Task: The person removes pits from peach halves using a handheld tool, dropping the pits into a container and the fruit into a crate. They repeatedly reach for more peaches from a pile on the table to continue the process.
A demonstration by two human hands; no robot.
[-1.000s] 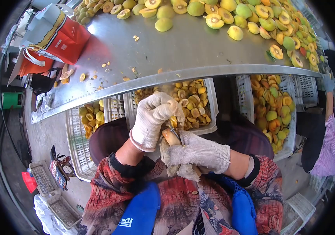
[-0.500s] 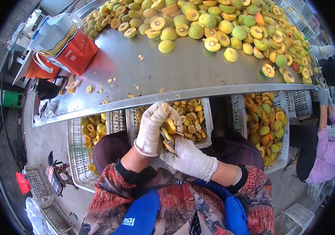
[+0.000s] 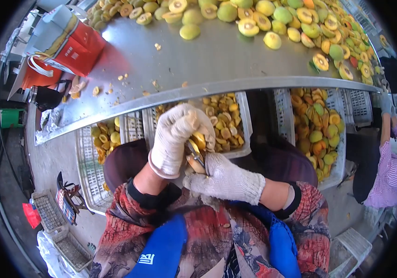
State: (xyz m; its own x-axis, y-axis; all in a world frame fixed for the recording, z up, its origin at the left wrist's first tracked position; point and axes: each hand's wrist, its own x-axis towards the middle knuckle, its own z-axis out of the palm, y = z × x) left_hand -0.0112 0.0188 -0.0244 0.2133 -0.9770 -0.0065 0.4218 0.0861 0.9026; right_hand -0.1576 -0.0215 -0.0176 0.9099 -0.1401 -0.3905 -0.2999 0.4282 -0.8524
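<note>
Metal table with fruit heaped along its far side
The shiny metal table (image 3: pixel 217 58) has a raised front rim; yellow-green fruit (image 3: pixel 272 41), many pieces halved with cut faces up, spreads across its far side and thickens toward the right. A red and white bag (image 3: pixel 85 48) stands at the left, near a black item (image 3: pixel 47 97) and crumpled clear plastic (image 3: pixel 50 119) at the corner. Small scraps (image 3: pixel 158 47) dot the bare metal between.

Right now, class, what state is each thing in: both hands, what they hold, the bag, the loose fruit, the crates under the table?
Left hand: gloved, fingers closed on fruit
Right hand: gloved, gripping
Fruit piece: held, partly hidden
Metal tool: held against the fruit
Red bag: open-topped
Table fruit: heaped, many cut open
Middle crate: holding fruit pieces
Right crate: heavily filled
</note>
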